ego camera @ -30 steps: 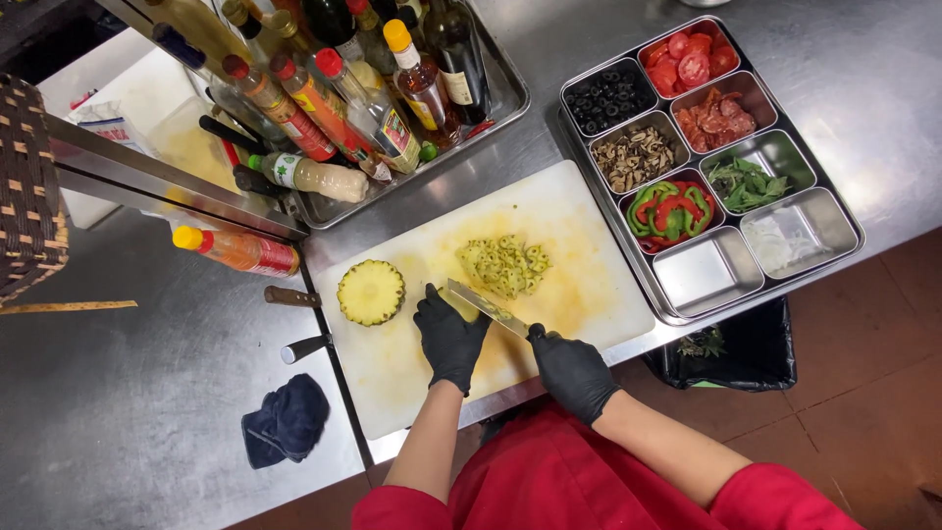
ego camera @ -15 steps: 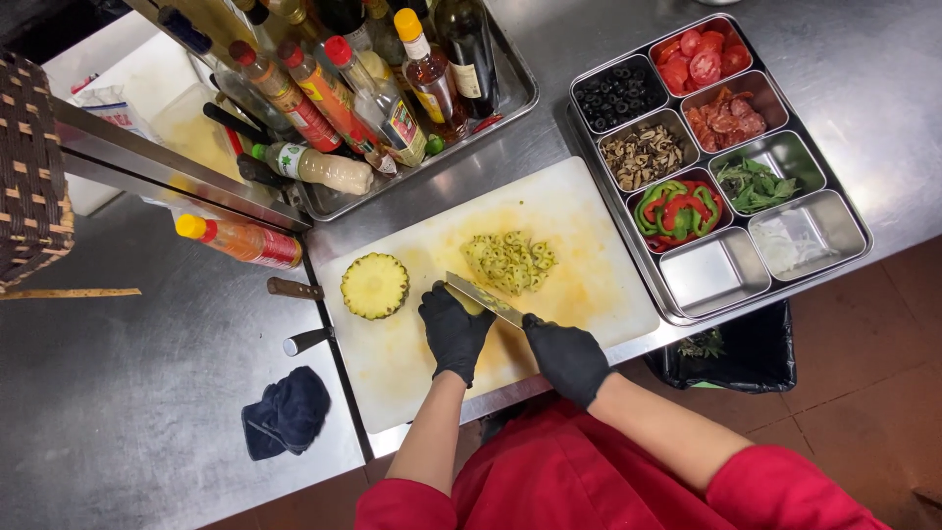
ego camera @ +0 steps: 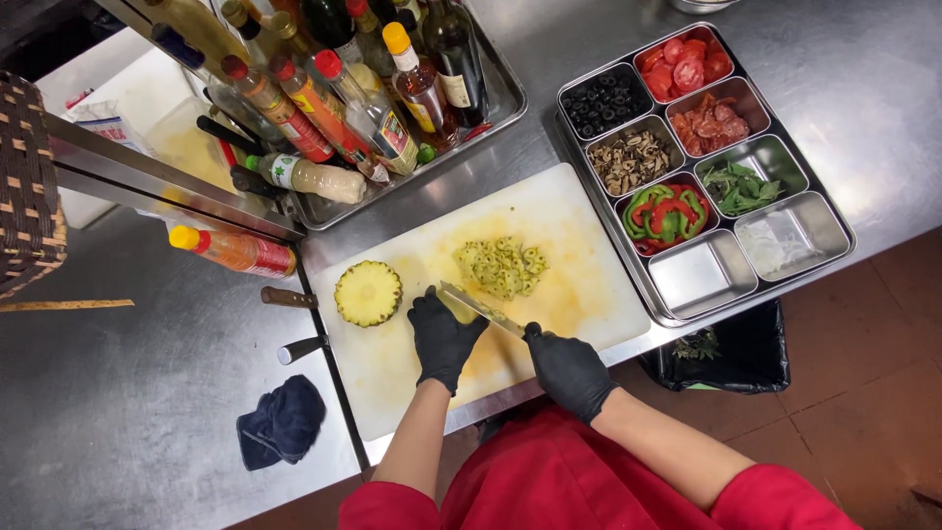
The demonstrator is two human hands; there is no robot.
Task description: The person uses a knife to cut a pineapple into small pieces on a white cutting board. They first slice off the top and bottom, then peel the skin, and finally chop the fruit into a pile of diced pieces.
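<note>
Right now I am midway through chopping pineapple on the white cutting board [ego camera: 589, 294], which lies on the steel table [ego camera: 118, 442]. My right hand [ego camera: 569, 371], in a black glove, is clenched around the handle of the knife [ego camera: 481, 308]. My left hand [ego camera: 444, 334], also gloved, presses down on a small yellow piece of pineapple [ego camera: 457, 310] under the blade; the glove covers most of it, so I cannot tell its shape, and I would only guess that it is a slice being cut down.

The knife's long axis runs on a slant: handle low and to the right at my right hand, tip pointing up and left toward the half pineapple [ego camera: 368, 292], which sits cut face up near the board's left edge. The blade lies between my two hands, edge down on the piece.

Just beyond the tip, toward the middle of the board, sits the pile of cut chunks [ego camera: 500, 267], apart from the half fruit. As I judge it, this is the slicing step, with the half pineapple yet to be cut. The next stroke calls for a steady downward press with the left fingertips curled back from the edge, and the blade kept on the same slant so that pieces fall toward the pile.
</note>
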